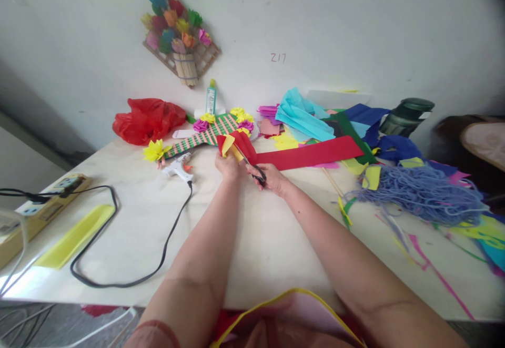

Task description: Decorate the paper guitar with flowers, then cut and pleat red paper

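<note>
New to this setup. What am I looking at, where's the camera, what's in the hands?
There is no machine: one camera on a person's head looks down at their two bare hands over a pale table. The left hand holds folded red and yellow paper. The right hand grips black-handled scissors, blades at the paper. Nearby lie a white glue gun with a black cord, a long red strip, loose coloured paper sheets, lilac yarn, a red bag and a power strip.

At frame centre the left hand (228,165) pinches folded red and yellow paper (235,144) while the right hand (272,177) grips black-handled scissors (254,170) against it, above the counter (252,232).
</note>
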Demonstrator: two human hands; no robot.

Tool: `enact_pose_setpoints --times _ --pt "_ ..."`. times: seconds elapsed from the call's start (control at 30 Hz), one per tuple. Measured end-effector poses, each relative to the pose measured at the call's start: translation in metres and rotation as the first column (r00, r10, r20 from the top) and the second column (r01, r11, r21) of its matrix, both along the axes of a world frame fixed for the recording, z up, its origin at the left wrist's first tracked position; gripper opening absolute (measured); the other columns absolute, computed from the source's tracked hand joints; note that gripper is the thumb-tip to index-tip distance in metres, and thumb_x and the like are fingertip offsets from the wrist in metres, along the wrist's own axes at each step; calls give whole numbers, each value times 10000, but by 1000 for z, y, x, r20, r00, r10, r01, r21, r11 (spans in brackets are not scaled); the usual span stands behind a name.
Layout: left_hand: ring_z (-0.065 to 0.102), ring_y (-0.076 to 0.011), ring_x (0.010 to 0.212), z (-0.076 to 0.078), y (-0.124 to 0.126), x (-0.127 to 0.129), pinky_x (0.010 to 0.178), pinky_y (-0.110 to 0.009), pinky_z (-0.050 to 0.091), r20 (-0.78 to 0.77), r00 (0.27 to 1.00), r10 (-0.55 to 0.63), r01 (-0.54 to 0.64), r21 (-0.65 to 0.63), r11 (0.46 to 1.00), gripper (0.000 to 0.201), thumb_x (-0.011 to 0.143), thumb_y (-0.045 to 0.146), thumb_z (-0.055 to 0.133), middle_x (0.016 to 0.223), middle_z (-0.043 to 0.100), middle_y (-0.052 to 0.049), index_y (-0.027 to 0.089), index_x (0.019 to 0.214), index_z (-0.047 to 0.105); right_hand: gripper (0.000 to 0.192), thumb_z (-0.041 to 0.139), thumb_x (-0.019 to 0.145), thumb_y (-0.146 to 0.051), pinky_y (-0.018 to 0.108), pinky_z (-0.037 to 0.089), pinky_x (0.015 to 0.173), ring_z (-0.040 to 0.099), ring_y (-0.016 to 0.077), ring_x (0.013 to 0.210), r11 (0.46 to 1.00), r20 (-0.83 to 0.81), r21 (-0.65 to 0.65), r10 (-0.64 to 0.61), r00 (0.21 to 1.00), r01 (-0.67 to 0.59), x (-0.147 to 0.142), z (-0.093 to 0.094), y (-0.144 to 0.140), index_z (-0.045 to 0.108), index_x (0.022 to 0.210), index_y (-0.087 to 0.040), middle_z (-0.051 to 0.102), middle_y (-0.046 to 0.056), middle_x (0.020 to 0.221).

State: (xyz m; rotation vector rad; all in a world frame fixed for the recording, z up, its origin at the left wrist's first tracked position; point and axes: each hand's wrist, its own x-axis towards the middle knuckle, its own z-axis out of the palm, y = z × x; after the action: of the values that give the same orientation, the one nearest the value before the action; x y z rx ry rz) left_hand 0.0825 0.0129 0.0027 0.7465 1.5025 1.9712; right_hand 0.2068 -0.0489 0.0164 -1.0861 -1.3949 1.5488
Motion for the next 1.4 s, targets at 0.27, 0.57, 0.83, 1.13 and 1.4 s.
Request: enact_pose_setpoints --times 0.27,0.57,0.83,1.13,1.4 --pt "606 -146 730 -5 6 -1 654 -231 460 36 999 -9 10 -34 999 169 743 200 534 819 639 -62 127 884 592 376 697 637 -486 184 323 343 396 47 351 999 -5 36 3 1000 -3 0 -4 1 514 630 -158 468 -63 442" --pt "608 -149 735 -16 15 -6 662 -240 461 -1 1000 10 -11 -22 1000 177 722 234 548 806 636 -52 139 865 591 361 682 645 -488 183 336 347 399 50 353 994 25 107 13 1000 -16 0 -6 1 534 649 -159 450 -70 443" --pt "606 -139 736 -8 7 -1 658 -226 459 38 999 -29 29 8 1000 167 727 209 541 818 643 -54 140 871 591 397 667 657 -522 169 325 325 439 51 346 998 18 48 37 999 -37 2 -1 0 514 647 -156 507 -46 469" --pt "597 -134 709 -11 9 3 634 -222 453 4 999 -48 48 33 998 164 713 213 546 780 635 -43 137 850 593 436 652 660 -568 159 286 293 439 51 334 1000 18 1 15 1000 -15 1 3 0 544 707 -148 513 -40 462" --pt "591 -134 694 -9 7 4 633 -227 449 -10 998 -58 58 -3 998 183 709 229 553 777 635 -47 127 853 600 459 649 643 -597 172 318 315 429 51 342 1000 -4 2 -7 1000 7 0 -3 4 564 711 -150 496 -46 460"
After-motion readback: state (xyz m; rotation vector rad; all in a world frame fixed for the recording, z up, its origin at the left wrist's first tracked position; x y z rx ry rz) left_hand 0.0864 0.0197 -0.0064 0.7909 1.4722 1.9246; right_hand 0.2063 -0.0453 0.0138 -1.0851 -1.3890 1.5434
